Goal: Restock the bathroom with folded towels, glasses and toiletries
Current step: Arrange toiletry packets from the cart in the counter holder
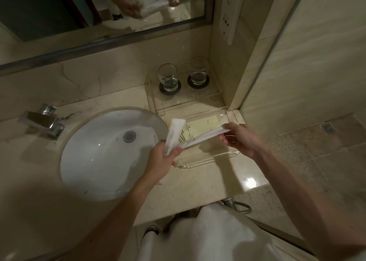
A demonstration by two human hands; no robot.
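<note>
My left hand grips two white toiletry packets: a short one standing up from my fist and a long slim one. My right hand pinches the far end of the long packet. Both hands hover over a clear acrylic tray on the marble counter; a pale yellow card lies in it. Two glasses, one on the left and one on the right, stand on dark coasters on a clear riser in the back corner.
A white basin with a chrome tap lies left of the tray. A mirror runs along the back wall. A socket panel is on the right wall. The tiled shower floor lies beyond the counter's right edge.
</note>
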